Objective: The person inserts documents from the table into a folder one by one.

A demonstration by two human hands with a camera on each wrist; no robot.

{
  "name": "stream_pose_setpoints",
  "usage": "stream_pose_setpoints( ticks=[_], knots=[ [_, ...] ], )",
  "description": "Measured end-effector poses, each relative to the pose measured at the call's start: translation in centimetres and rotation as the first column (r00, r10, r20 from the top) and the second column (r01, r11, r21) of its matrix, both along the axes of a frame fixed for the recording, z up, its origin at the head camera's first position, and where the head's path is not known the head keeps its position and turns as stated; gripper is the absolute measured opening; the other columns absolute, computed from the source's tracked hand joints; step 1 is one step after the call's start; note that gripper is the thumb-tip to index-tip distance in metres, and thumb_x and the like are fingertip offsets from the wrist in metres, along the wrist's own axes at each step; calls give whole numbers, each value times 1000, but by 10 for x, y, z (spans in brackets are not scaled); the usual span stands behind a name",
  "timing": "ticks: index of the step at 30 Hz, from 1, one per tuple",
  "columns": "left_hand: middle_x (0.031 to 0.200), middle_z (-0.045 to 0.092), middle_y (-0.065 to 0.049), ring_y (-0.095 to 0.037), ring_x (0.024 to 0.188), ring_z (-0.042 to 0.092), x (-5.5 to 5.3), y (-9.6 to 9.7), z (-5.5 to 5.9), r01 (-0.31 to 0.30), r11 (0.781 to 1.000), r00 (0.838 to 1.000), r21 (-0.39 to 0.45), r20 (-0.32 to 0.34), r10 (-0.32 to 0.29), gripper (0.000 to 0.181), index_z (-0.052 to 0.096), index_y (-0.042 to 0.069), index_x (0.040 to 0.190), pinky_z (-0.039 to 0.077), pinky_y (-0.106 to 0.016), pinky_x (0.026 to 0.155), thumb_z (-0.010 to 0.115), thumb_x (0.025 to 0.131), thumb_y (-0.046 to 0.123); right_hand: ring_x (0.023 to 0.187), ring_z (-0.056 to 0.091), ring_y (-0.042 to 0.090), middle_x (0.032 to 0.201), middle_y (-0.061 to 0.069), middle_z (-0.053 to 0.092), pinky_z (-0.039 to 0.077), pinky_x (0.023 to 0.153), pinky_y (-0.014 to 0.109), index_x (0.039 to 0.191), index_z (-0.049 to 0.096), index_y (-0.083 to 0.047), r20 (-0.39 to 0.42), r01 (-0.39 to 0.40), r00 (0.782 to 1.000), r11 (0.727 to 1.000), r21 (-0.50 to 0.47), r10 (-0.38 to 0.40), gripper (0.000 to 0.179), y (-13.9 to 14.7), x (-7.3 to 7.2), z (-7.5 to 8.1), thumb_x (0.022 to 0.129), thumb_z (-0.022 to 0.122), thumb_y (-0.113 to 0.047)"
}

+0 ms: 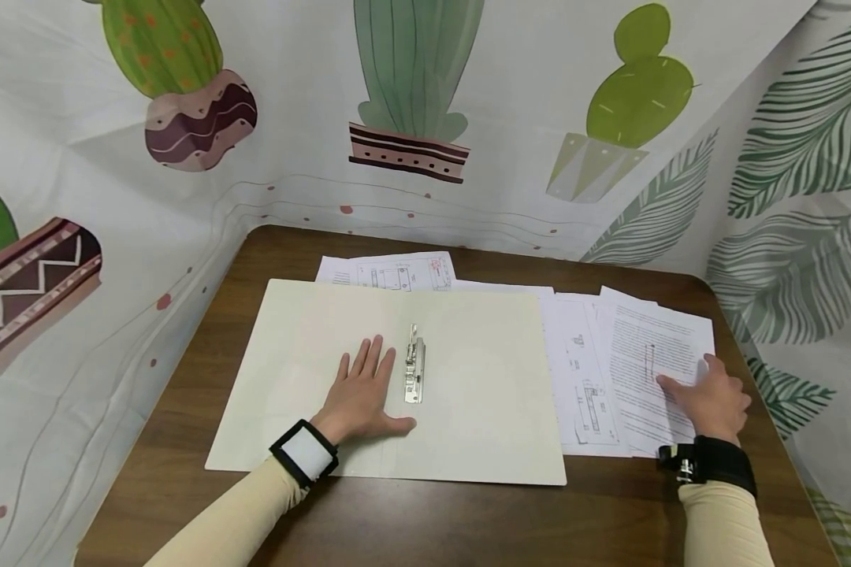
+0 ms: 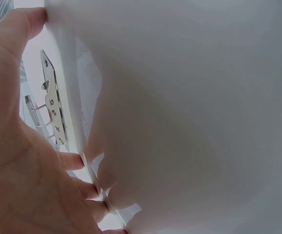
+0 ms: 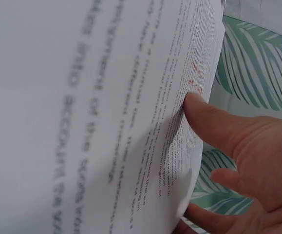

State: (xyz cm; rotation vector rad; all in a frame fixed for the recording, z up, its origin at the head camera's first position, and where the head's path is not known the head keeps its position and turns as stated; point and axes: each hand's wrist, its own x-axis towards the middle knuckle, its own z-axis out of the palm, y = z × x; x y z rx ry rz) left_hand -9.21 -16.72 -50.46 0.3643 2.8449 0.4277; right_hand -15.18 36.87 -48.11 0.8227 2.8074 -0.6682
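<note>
An open cream folder (image 1: pixel 482 425) lies on the table with a metal clip (image 1: pixel 414 370) at its middle. My left hand (image 1: pixel 362 398) rests on the folder left of the clip, fingers spread and thumb toward the viewer's right. The clip also shows beyond the palm in the left wrist view. At the right, my right hand (image 1: pixel 712 398) holds the edge of a printed sheet (image 1: pixel 631 346). In the right wrist view its thumb (image 3: pixel 214 119) lies on the text side, while lower fingers (image 3: pixel 206 217) meet the sheet's edge and are partly hidden by it.
Sheets with line drawings (image 1: pixel 567 378) lie between the folder and the printed sheet, partly under both. Another drawing sheet (image 1: pixel 397 272) sticks out behind the folder. A cloth (image 1: pixel 510 102) with cactus and leaf prints hangs behind the brown table (image 1: pixel 397 520).
</note>
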Motion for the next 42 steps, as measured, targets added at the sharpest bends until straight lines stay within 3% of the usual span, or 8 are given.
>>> stream_pose_setpoints(
  ticks=[3, 10, 18, 27, 35, 40, 42],
  knots=[
    [170, 8, -23, -42, 157, 5, 0, 1, 1, -1, 1000, 1000, -6, 2, 1, 122, 27, 1, 161, 10, -65, 122, 74, 75, 73, 133, 26, 67, 149, 47, 23, 29, 103, 77, 162, 15, 1, -39, 11, 999, 1000, 9, -11, 93, 1, 1, 1, 92, 73, -22],
    [170, 6, -23, -41, 157, 3, 0, 1, 1, 1, 1000, 1000, -10, 8, -1, 123, 26, 1, 162, 9, -64, 122, 74, 75, 74, 131, 37, 64, 150, 42, 35, 34, 102, 75, 160, 21, 3, -156, 78, 985, 997, 11, -75, 74, 5, 2, 2, 94, 54, -4],
    [170, 5, -22, -41, 157, 3, -1, 1, 2, 1, 1000, 1000, -10, 14, -1, 123, 25, 2, 162, 8, -64, 122, 73, 75, 74, 110, 51, 57, 125, 39, 56, 39, 85, 68, 134, 54, 15, -215, 83, 974, 996, 22, -76, 41, 13, 6, 9, 101, 48, -9],
    [170, 6, -23, -41, 157, 4, -1, 0, 2, 4, 1000, 1000, -10, 13, -4, 123, 26, 1, 162, 9, -65, 122, 74, 75, 73, 107, 54, 54, 125, 36, 59, 40, 78, 61, 131, 56, 14, -241, 28, 970, 998, 64, -12, 38, 25, 7, 20, 105, 47, -11],
    [170, 6, -24, -42, 157, 4, -1, 1, 1, 2, 1000, 1000, 4, 16, -2, 123, 26, 1, 161, 9, -65, 122, 74, 75, 73, 104, 56, 52, 119, 39, 63, 37, 85, 58, 128, 60, 15, -374, 3, 927, 998, 60, 20, 36, 29, 8, 38, 103, 52, -10],
    [170, 5, -23, -42, 157, 4, 0, 0, 2, -2, 1000, 1000, 10, 17, 2, 124, 25, 1, 162, 8, -65, 122, 75, 74, 73, 114, 58, 47, 128, 34, 63, 40, 80, 43, 136, 60, 9, -377, 27, 926, 999, 46, -8, 40, 33, 4, 60, 104, 53, -15],
    [170, 4, -23, -41, 157, 3, 0, 0, 2, -3, 1000, 1000, 4, 24, 3, 124, 25, 1, 162, 8, -64, 122, 74, 74, 74, 102, 61, 37, 129, 30, 64, 38, 72, 32, 136, 61, 6, -387, 47, 922, 998, 51, -23, 40, 32, 4, 69, 104, 54, -17]
  ],
)
